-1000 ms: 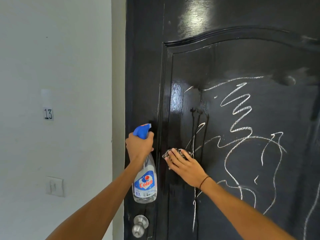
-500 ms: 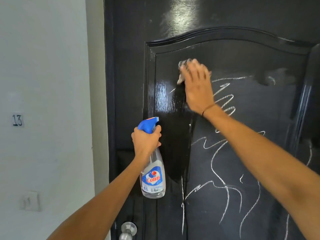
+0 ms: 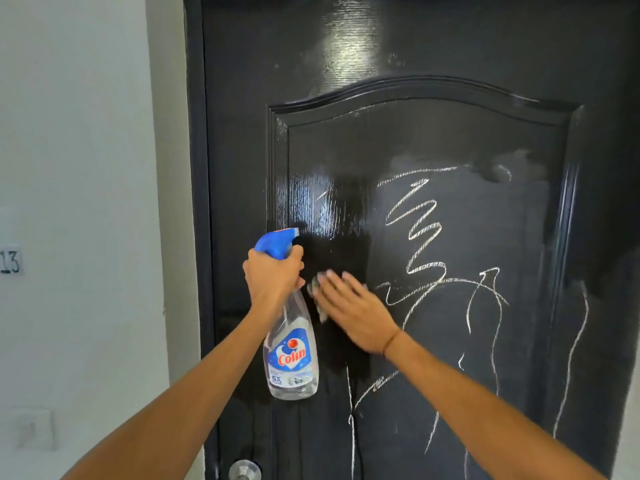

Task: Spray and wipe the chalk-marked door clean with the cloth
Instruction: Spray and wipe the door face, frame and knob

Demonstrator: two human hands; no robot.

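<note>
While the head view is the only one here, it shows the work plainly enough. The right hand [image 3: 356,311] lies flat on the black door [image 3: 433,133], fingers straight and slightly spread, pressing the cloth [image 3: 317,289] against the left part of the raised panel. The left hand [image 3: 272,277] has its fingers curled round the neck of the spray bottle [image 3: 291,358], just left of the cloth and held close to the door. The chalk scribble [image 3: 420,230] covers the middle and right of the panel; a wet, glossy strip at the panel's left edge already looks clean.

The cloth seems thin, soft and limp, so it should bunch or slip out unless a flat palm keeps it pinned; gripping a fold would give less wiping area. The bottle looks like light clear plastic, partly filled, and is best held at the neck under the blue trigger, as now. Its wet sides could be slippery.

Most of the cloth is hidden under the hand, and motion blur smears its exposed edge, so its pattern and size are unclear. The knob [image 3: 244,471] is cut off at the bottom edge, as is the door's lower half. Whether a finger rests on the trigger cannot be told.
</note>
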